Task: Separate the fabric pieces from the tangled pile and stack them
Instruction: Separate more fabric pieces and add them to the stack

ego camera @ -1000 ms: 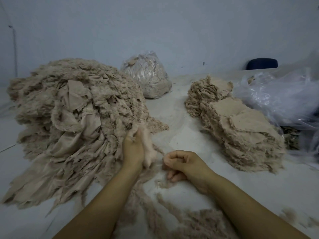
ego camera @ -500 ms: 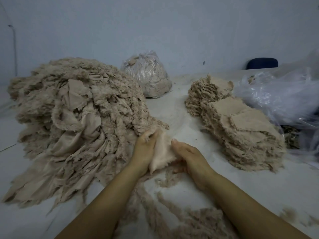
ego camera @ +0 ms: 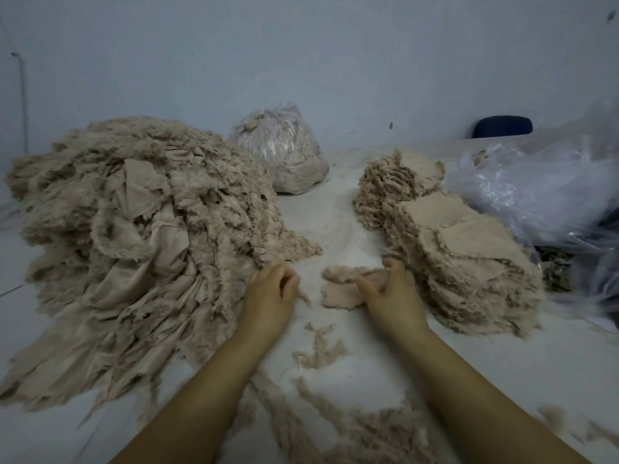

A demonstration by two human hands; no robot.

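Here the frayed beige fabric piece [ego camera: 338, 289] lies crumpled under the right hand [ego camera: 392, 296].

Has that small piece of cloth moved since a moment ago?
Yes. The fabric piece went rightward from the tangled pile toward the stack, held by the right hand.
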